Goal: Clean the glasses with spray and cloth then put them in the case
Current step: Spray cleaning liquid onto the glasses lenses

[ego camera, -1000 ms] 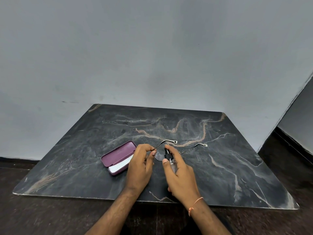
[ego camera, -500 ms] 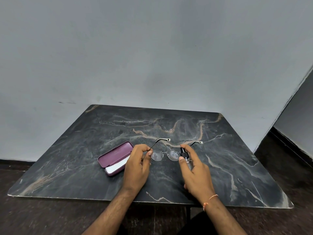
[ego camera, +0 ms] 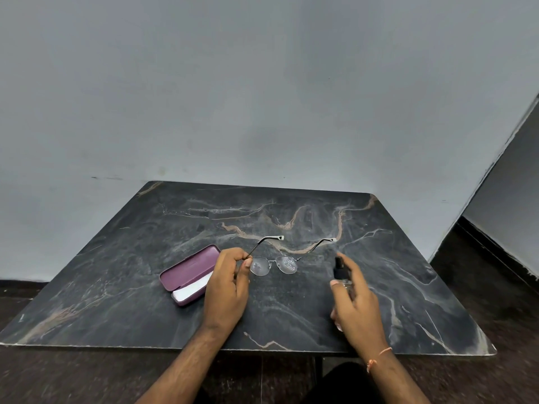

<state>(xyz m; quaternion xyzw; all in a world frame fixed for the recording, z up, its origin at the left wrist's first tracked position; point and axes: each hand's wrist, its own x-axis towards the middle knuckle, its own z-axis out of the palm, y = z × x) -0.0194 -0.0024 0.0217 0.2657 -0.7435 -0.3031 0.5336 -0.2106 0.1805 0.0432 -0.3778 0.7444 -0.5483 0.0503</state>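
text: none readable | case [ego camera: 189, 276]: plain purple, no lettering seen | spray bottle [ego camera: 340, 274]: no label legible | counter [ego camera: 291, 310]: marble veins only, no marks

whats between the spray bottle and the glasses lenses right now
Nothing: in the head view only bare dark table separates the spray bottle in the right hand from the glasses, held by the left hand.
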